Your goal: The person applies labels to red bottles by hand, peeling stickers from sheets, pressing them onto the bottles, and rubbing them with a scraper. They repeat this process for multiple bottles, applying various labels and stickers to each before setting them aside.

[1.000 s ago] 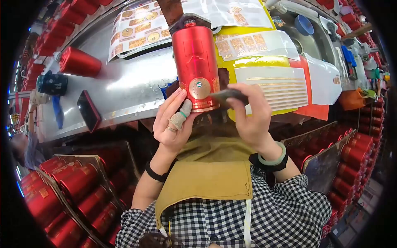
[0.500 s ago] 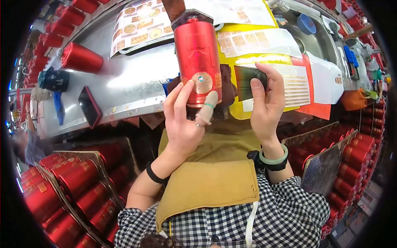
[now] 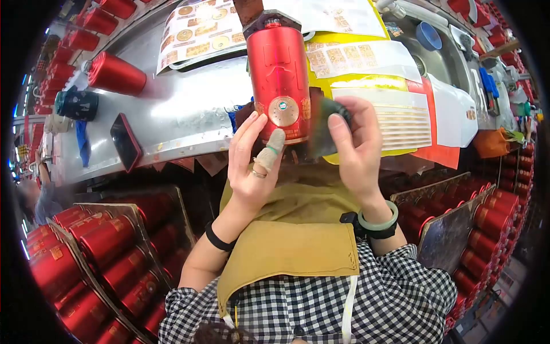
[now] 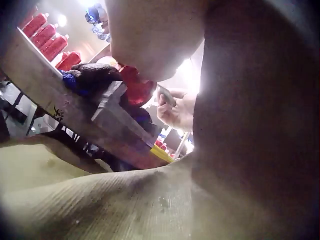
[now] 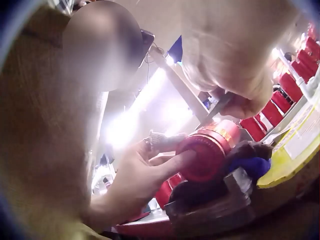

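A red bottle (image 3: 278,63) with a round gold label (image 3: 283,111) lies with its neck toward a dark holder (image 3: 272,23) and its base toward the person. My left hand (image 3: 252,166) grips the base end, a pale cloth cover (image 3: 272,148) on one finger. In the right wrist view the fingers of that left hand (image 5: 142,172) curl round the bottle's base (image 5: 202,157). Pinched between thumb and fingers of my right hand (image 3: 364,143) is a flat dark scraper (image 3: 322,129), blurred, right beside the bottle's label end. Dark cloth (image 3: 245,114) lies under the bottle.
Sticker sheets (image 3: 200,35) lie at the back left, more sheets (image 3: 384,117) on a yellow board (image 3: 344,157) at right. A phone (image 3: 125,142), a dark jar (image 3: 77,105) and another red bottle (image 3: 116,73) occupy the left. Crates of red bottles (image 3: 109,241) stand below the table.
The right hand swung the scraper away from the label to the right, then brought it back left beside the bottle. The left hand's fingers shifted at the bottle's base.
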`<action>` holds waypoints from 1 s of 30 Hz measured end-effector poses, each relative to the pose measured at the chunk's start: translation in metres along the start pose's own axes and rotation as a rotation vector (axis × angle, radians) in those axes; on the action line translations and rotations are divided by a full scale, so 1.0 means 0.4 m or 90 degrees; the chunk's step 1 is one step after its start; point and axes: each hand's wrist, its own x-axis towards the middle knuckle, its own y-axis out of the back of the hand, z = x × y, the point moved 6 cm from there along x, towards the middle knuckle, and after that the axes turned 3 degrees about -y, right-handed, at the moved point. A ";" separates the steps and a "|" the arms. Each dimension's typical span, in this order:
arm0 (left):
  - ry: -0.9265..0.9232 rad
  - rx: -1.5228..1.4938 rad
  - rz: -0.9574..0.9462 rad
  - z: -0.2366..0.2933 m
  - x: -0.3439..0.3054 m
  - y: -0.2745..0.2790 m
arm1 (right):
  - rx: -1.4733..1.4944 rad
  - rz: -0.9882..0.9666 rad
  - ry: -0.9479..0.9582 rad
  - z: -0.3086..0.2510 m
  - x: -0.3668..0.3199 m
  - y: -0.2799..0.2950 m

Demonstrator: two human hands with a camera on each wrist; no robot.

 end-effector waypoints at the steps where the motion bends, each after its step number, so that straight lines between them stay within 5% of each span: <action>1: 0.000 0.000 0.001 -0.003 -0.007 0.003 | -0.059 -0.012 -0.018 0.002 -0.010 -0.011; 5: 0.037 -0.014 -0.008 -0.010 0.001 0.013 | -0.185 0.060 0.008 0.037 0.005 0.036; 7: 0.061 0.011 -0.023 -0.018 0.005 0.025 | -0.242 0.012 -0.057 0.046 0.019 0.065; 13: 0.160 0.004 -0.061 -0.034 0.035 0.011 | -0.246 -0.025 0.009 0.002 0.105 0.148; 17: 0.182 -0.052 -0.107 -0.040 0.097 -0.017 | -0.495 -0.043 -0.006 -0.086 0.229 0.194; 20: 0.197 -0.060 -0.155 -0.047 0.105 -0.025 | -0.624 -0.060 0.076 -0.048 0.312 0.241; 22: 0.197 -0.061 -0.152 -0.043 0.105 -0.026 | -0.876 -0.084 0.296 -0.020 0.342 0.251; 28: 0.205 -0.057 -0.157 -0.046 0.108 -0.028 | -1.045 -0.131 0.209 0.049 0.383 0.325; 30: 0.193 -0.035 -0.161 -0.045 0.106 -0.027 | -1.055 -0.115 0.075 0.043 0.399 0.383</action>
